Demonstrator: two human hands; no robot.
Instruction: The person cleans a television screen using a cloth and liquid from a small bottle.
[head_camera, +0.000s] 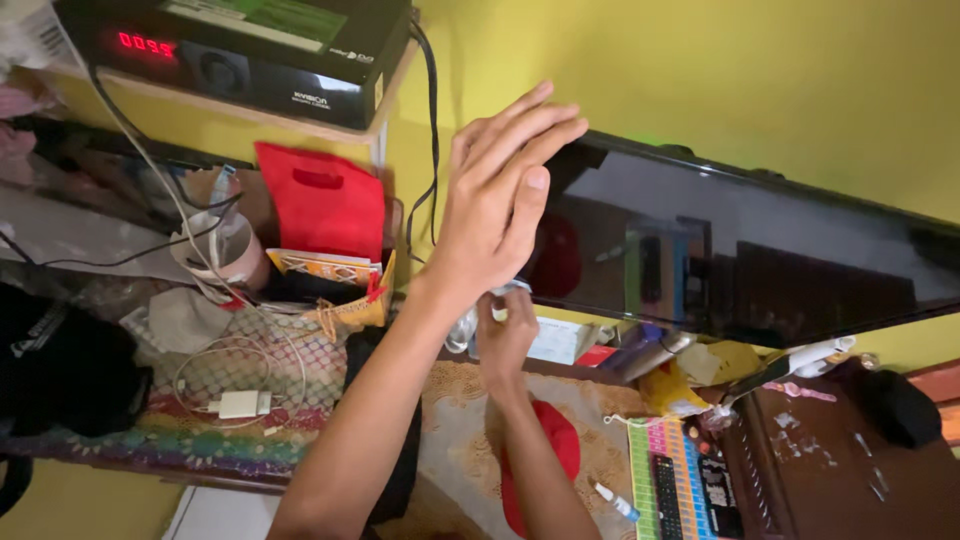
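While the left hand (497, 195) lies flat, fingers pressed together, on the corner of the black flat-screen television (740, 245), the right hand (503, 335) pinches a small crumpled white wipe (508, 291). That wipe sits just below the screen's lower edge.

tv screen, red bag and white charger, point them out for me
tv screen (760, 250), head view, on the dark glass right of the raised left hand (495, 200)
red bag (325, 205), head view, on its flat front below the handle slot
white charger (238, 404), head view, on the plug body

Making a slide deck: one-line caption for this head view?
Left hand flat against a dark television screen edge; right hand grips a small pale object below.
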